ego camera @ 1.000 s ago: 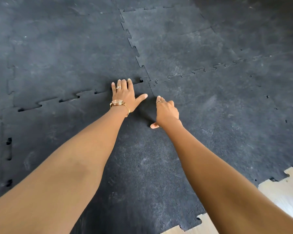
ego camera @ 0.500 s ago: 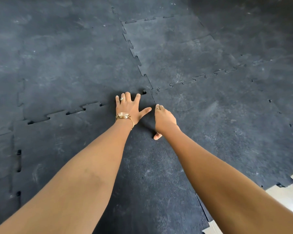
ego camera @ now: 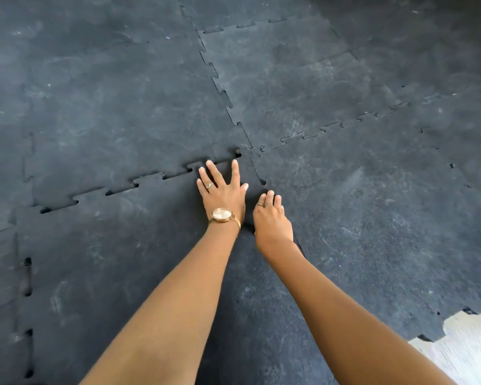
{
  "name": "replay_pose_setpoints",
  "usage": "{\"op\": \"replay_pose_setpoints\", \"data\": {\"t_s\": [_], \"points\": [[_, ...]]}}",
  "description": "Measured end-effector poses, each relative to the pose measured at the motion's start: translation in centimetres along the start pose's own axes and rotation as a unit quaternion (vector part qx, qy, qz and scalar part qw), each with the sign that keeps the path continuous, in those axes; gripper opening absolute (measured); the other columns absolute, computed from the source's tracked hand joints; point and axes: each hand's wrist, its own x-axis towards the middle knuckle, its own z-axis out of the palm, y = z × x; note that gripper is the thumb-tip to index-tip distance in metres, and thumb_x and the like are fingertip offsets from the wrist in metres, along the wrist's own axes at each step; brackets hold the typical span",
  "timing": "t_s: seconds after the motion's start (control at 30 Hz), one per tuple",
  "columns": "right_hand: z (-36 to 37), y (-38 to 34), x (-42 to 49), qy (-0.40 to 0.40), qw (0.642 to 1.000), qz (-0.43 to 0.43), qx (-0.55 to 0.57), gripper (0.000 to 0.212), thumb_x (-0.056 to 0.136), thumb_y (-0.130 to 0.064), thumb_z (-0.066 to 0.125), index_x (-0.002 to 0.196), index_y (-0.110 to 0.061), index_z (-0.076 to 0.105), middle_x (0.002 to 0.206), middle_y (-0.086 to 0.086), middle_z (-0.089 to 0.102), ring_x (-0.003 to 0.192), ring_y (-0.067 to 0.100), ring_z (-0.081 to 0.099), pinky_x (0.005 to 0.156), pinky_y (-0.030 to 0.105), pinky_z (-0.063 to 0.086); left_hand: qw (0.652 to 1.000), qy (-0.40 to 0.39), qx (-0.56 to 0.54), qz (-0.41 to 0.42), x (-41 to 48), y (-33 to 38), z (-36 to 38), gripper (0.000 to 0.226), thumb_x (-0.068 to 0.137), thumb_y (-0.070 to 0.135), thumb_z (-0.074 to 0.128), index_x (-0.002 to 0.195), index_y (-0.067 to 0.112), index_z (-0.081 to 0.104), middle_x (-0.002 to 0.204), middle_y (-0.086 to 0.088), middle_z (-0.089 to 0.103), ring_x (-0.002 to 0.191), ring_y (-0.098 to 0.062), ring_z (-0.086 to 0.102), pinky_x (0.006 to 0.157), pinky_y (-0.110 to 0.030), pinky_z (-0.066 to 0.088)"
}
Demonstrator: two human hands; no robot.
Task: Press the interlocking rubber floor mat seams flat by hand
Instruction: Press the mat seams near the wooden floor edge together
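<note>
The dark interlocking rubber floor mat (ego camera: pixel 358 218) looks dense yet pliable, so both empty hands, left hand (ego camera: pixel 222 191) splayed flat, right hand (ego camera: pixel 271 218) loosely curled, should press along the gapped toothed seam (ego camera: pixel 150 180).

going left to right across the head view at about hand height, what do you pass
Open seam gaps at the left mat edge → wristwatch on the left wrist → left hand flat on the mat → right hand → dark rubber mat → bare pale floor at the lower right corner.
</note>
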Motion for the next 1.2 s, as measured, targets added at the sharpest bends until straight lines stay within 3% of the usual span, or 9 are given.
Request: {"op": "replay_pose_setpoints", "data": {"t_s": [0.1, 0.33, 0.47, 0.53, 0.63, 0.83, 0.97, 1.1, 1.2], "points": [[-0.6, 0.7, 0.7, -0.021, 1.0, -0.007, 0.007, 0.085, 0.09, -0.011, 0.065, 0.15, 0.005, 0.008, 0.158, 0.02, 0.009, 0.145, 0.034, 0.014, 0.118, 0.038, 0.025, 0.999, -0.029, 0.046, 0.007, 0.5, 0.3, -0.3, 0.065, 0.103, 0.046, 0.025, 0.154, 0.022, -0.006, 0.154, -0.037, -0.003, 0.141, -0.056, 0.004, 0.113, -0.06, 0.015], [-1.0, 1.0, 0.5, -0.061, 0.998, -0.015, -0.025, 0.08, 0.094, -0.017, 0.059, 0.152, 0.002, 0.007, 0.16, 0.018, 0.007, 0.147, 0.034, 0.012, 0.12, 0.044, 0.012, 0.988, -0.124, 0.087, 0.023, 1.0, -0.2, -3.6, 0.074, 0.099, 0.053, 0.034, 0.155, 0.022, -0.005, 0.155, -0.035, -0.004, 0.141, -0.055, 0.008, 0.112, -0.055, 0.025], [-3.8, -0.9, 1.7, -0.03, 0.998, -0.007, -0.059, 0.062, 0.088, -0.012, 0.062, 0.142, -0.002, 0.035, 0.145, 0.014, 0.04, 0.135, 0.033, 0.038, 0.115, 0.04, 0.025, 0.981, -0.154, 0.094, 0.075, 1.6, -0.8, -6.5, 0.091, 0.085, 0.056, 0.062, 0.154, 0.023, 0.013, 0.147, -0.023, 0.036, 0.135, -0.04, 0.034, 0.098, -0.042, 0.041], [-4.8, -1.5, 3.6, -0.013, 0.997, -0.03, -0.077, 0.094, 0.081, -0.018, 0.075, 0.151, -0.001, 0.013, 0.156, 0.011, 0.023, 0.144, 0.035, 0.023, 0.118, 0.042, 0.02, 0.97, -0.175, 0.123, 0.113, 2.5, -1.6, -8.3, 0.103, 0.067, 0.052, 0.082, 0.149, 0.021, 0.027, 0.133, -0.012, 0.054, 0.126, -0.032, 0.049, 0.09, -0.039, 0.046], [-5.5, -2.1, 6.4, -0.056, 0.989, -0.062, -0.119, 0.132, 0.069, -0.025, 0.086, 0.152, -0.005, -0.015, 0.162, 0.004, -0.013, 0.149, 0.036, -0.006, 0.122, 0.045, 0.008, 0.96, -0.172, 0.185, 0.122, 2.8, -2.6, -9.1, 0.1, 0.06, 0.038, 0.089, 0.143, 0.02, 0.037, 0.13, -0.006, 0.056, 0.121, -0.028, 0.055, 0.082, -0.036, 0.047], [-5.6, -1.7, 8.2, -0.087, 0.972, -0.063, -0.211, 0.153, 0.052, -0.046, 0.091, 0.151, -0.009, -0.02, 0.161, 0.002, -0.019, 0.149, 0.032, -0.006, 0.121, 0.048, 0.009, 0.952, -0.078, 0.251, 0.159, 1.2, -2.3, -6.7, 0.106, 0.08, 0.023, 0.074, 0.155, 0.017, -0.001, 0.16, -0.018, -0.002, 0.147, -0.038, 0.005, 0.111, -0.057, 0.026], [-5.8, -1.2, 8.8, -0.093, 0.975, -0.059, -0.195, 0.155, 0.049, -0.046, 0.092, 0.151, -0.011, -0.02, 0.162, -0.002, -0.016, 0.15, 0.03, -0.004, 0.121, 0.05, 0.007, 0.945, -0.121, 0.278, 0.12, 4.3, -2.4, -7.2, 0.155, 0.045, 0.049, 0.092, 0.151, 0.025, -0.018, 0.157, -0.019, -0.023, 0.145, -0.039, -0.019, 0.114, -0.062, 0.001], [-5.7, -0.3, 8.8, -0.076, 0.988, -0.062, -0.121, 0.149, 0.052, -0.036, 0.094, 0.154, -0.02, -0.013, 0.162, -0.012, -0.008, 0.15, 0.03, -0.007, 0.119, 0.056, 0.001, 0.928, -0.139, 0.314, 0.143, 5.8, -2.6, -7.3, 0.165, 0.029, 0.063, 0.089, 0.151, 0.033, -0.017, 0.159, -0.016, -0.018, 0.144, -0.039, -0.023, 0.113, -0.064, -0.002], [-4.6, 0.3, 6.5, -0.011, 0.999, -0.024, -0.027, 0.126, 0.061, -0.033, 0.09, 0.154, -0.011, 0.009, 0.162, -0.003, 0.014, 0.149, 0.031, -0.001, 0.12, 0.05, 0.007, 0.909, -0.114, 0.37, 0.155, 5.7, -2.2, -7.5, 0.166, 0.028, 0.071, 0.085, 0.151, 0.028, -0.018, 0.16, -0.016, -0.013, 0.144, -0.04, -0.021, 0.111, -0.067, 0.0]]}}
